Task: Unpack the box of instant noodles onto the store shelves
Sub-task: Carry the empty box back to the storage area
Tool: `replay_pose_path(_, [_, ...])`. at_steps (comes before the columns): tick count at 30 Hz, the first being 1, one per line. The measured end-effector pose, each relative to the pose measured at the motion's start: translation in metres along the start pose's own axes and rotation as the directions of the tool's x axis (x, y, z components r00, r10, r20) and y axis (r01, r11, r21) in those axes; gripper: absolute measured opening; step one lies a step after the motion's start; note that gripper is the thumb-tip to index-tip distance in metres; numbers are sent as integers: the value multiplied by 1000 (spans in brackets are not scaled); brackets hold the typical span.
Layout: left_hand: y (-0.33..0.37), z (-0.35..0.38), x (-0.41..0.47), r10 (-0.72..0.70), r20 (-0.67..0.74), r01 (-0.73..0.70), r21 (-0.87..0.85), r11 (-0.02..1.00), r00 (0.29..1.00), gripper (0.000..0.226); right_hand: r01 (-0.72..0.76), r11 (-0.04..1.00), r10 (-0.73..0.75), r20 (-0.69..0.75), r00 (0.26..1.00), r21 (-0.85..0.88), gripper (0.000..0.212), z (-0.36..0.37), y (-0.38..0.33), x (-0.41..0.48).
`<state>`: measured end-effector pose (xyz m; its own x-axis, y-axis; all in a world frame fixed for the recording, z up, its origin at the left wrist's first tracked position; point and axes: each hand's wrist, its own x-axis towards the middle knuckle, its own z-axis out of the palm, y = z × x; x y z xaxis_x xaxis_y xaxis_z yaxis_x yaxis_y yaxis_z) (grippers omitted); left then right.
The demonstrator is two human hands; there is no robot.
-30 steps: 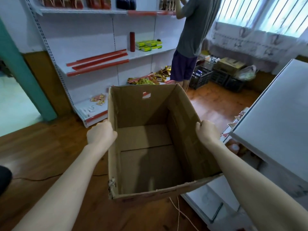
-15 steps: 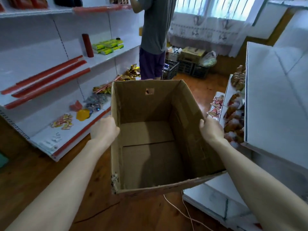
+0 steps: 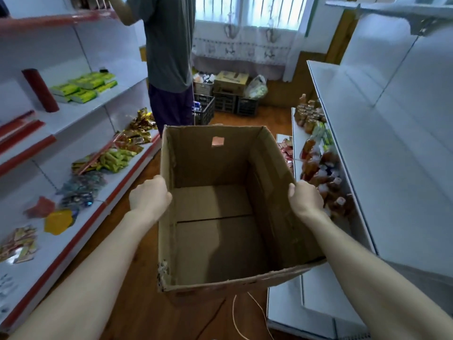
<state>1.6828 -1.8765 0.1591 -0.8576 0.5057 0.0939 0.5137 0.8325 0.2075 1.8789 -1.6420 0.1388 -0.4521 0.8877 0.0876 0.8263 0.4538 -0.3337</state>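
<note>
Nothing lies inside the cardboard box (image 3: 208,163); unpacking looks finished, only disposal left.
Centre frame, the left hand (image 3: 149,196) and right hand (image 3: 305,198) clamp curled fingers on its side rims, holding it between the shelves (image 3: 61,241) at lower left and right.

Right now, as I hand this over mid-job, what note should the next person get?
Left hand grips the cardboard box by its left wall's rim; right hand grips the right wall's rim.
Box held up in the aisle, top open, nothing inside.
Done: unpacking, judging by the empty box.
Left: likely stow the box; a person stands ahead at the left shelves, so steer clear.
</note>
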Motion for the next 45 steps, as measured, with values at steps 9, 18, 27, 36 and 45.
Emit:
replay_pose_path(9, [25,7,140,48,-20,-49,-27,998,999,13,-20,999,21,-71,997,25,35,9,-49,118])
replay_pose_path(18, [29,38,308,192,19,-191,-52,980,981,17,-158,987,160,-122,980,29,35,56,-106,232])
replay_pose_path(27, [69,58,458,370,35,-366,-77,927,928,19,-308,951,305,-176,936,11,38,74,-135,325])
replay_pose_path(36, [159,98,589,422,89,-417,-72,906,902,17,-372,928,369,-142,918,6,38,87,-119,471])
replay_pose_path(45, [243,115,716,383,103,-377,-74,923,918,15,-341,940,333,-153,930,-25,38,81,-116,632])
